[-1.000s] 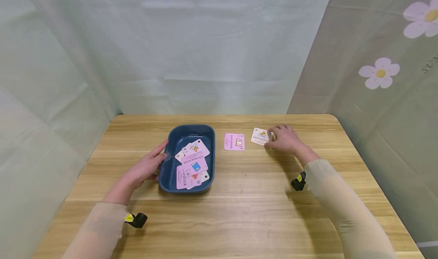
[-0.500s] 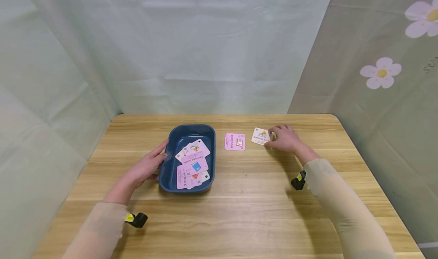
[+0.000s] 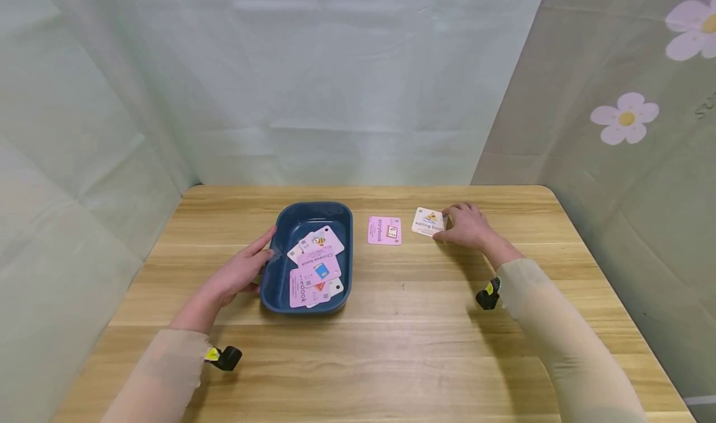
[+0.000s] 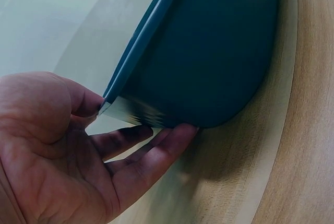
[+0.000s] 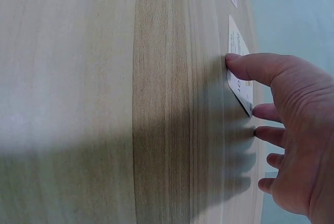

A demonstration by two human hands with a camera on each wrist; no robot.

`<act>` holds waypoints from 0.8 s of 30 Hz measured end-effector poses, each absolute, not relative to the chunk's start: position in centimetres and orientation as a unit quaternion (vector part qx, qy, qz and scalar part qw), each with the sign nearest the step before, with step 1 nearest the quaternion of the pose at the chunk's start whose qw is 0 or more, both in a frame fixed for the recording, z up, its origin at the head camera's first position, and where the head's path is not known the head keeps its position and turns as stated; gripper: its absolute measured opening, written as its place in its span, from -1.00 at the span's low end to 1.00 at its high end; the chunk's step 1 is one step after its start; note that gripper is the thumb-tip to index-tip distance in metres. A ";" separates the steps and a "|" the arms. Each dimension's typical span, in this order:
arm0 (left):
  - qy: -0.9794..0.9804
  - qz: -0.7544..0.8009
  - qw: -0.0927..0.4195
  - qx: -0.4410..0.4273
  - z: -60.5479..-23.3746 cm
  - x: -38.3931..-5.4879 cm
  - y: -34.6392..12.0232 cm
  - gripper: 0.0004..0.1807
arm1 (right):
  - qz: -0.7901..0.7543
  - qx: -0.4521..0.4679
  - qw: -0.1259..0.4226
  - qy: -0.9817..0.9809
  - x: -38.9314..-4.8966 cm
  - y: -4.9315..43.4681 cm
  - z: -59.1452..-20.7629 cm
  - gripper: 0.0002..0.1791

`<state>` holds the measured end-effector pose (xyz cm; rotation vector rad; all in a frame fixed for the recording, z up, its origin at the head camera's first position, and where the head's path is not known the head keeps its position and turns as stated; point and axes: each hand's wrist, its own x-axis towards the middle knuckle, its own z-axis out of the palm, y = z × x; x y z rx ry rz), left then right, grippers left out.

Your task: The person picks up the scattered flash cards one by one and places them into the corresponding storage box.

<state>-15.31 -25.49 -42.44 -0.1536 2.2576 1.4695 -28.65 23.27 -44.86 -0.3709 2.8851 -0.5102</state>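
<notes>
My left hand (image 3: 240,275) grips the left side of a dark blue plastic bin (image 3: 345,255). In the left wrist view, the thumb is at the rim and the fingers curl against the lower outer wall. Several word cards lie overlapping inside, with a pink "Chinese book" card (image 3: 320,265) on top. At the right, my right hand (image 3: 468,225) pinches a white "sailing boat" card (image 3: 427,222) by its edges, the thumb on the near side and a finger at the far corner. The card lies flat at the table. A pink "storybook" card (image 3: 383,231) lies to its left.
The wooden table (image 3: 391,348) has a back edge just beyond the cards and bin. Pale fabric walls (image 3: 358,100) enclose it behind and at both sides, with flowers (image 3: 625,118) printed on the right one. Black cameras (image 3: 226,358) are strapped to both wrists.
The right fingers have slid slightly to the right, so a bit more of the "sailing boat" lettering shows. The left hand, the bin and the other cards have stayed put.
</notes>
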 end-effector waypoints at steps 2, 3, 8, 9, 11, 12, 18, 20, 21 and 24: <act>0.817 0.530 0.219 -0.054 -42.5 -15.3 -25.5 -0.33 | -0.176 -0.123 0.095 0.972 -28.7 23.3 -44.9 -0.14; 0.817 0.530 0.218 -0.056 -42.5 -15.3 -25.5 -0.33 | -0.179 -0.121 0.095 0.972 -28.7 23.3 -44.9 -0.14; 0.816 0.533 0.219 -0.052 -42.4 -15.3 -25.5 -0.33 | -0.191 -0.112 0.096 0.970 -28.7 23.3 -44.9 -0.17; 0.815 0.534 0.219 -0.050 -42.3 -15.2 -25.5 -0.33 | -0.193 -0.111 0.096 0.970 -28.7 23.3 -44.9 -0.18; 0.814 0.536 0.219 -0.049 -42.3 -15.2 -25.4 -0.33 | -0.199 -0.108 0.096 0.969 -28.7 23.3 -44.9 -0.18; 0.813 0.537 0.218 -0.051 -42.3 -15.2 -25.4 -0.33 | -0.203 -0.107 0.095 0.969 -28.7 23.3 -44.9 -0.18; 0.812 0.539 0.219 -0.049 -42.3 -15.1 -25.3 -0.33 | -0.227 -0.097 0.080 0.966 -28.7 23.2 -44.9 -0.16; 0.812 0.539 0.220 -0.050 -42.3 -15.1 -25.3 -0.33 | -0.232 -0.093 0.075 0.965 -28.8 23.2 -44.9 -0.18; 0.812 0.539 0.220 -0.051 -42.3 -15.1 -25.3 -0.33 | -0.234 -0.090 0.072 0.965 -28.8 23.2 -45.0 -0.20; 0.812 0.537 0.221 -0.052 -42.3 -15.1 -25.3 -0.33 | -0.244 -0.081 0.062 0.964 -28.7 23.2 -45.1 -0.28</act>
